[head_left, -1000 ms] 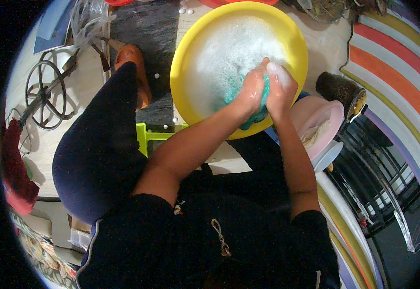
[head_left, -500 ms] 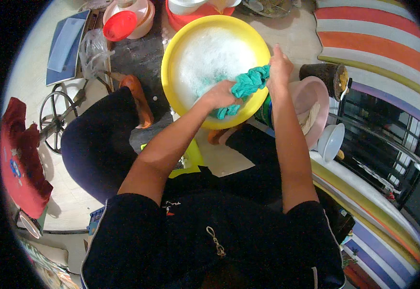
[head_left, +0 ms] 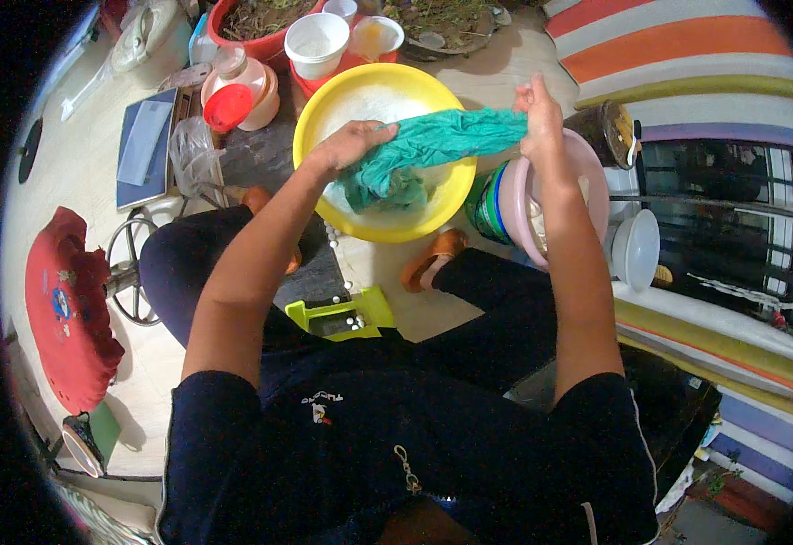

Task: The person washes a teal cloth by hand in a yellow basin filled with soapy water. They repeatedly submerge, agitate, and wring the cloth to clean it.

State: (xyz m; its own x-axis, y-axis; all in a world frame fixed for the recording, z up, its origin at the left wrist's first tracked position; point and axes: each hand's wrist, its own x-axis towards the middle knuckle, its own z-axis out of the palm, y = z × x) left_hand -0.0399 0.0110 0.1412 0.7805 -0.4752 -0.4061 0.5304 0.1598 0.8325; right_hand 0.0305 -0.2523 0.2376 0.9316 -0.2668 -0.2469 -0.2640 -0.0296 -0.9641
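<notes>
A wet green cloth (head_left: 451, 134) is stretched between my two hands over a yellow basin (head_left: 451, 195). My left hand (head_left: 349, 145) grips it above the basin's left side, and a bunched part hangs down from there toward the suds. Past the basin's right rim, my right hand (head_left: 540, 113) is closed on the other end of the cloth. White soap suds (head_left: 374, 98) show in the basin behind the cloth. Which garment or item the cloth is, I cannot tell.
Right of the basin stands a pink tub (head_left: 596, 168) beside a pale bowl (head_left: 636, 250). White cups (head_left: 316, 45) and a red lid (head_left: 228, 107) lie beyond. A lime-green plastic piece (head_left: 378, 307) is near my feet; a red cloth-covered seat (head_left: 67, 318) is left.
The green cloth was bunched and twisted low over the basin; now it is spread out and pulled longer. My left hand has moved left, away from my right. The view has shifted too.
</notes>
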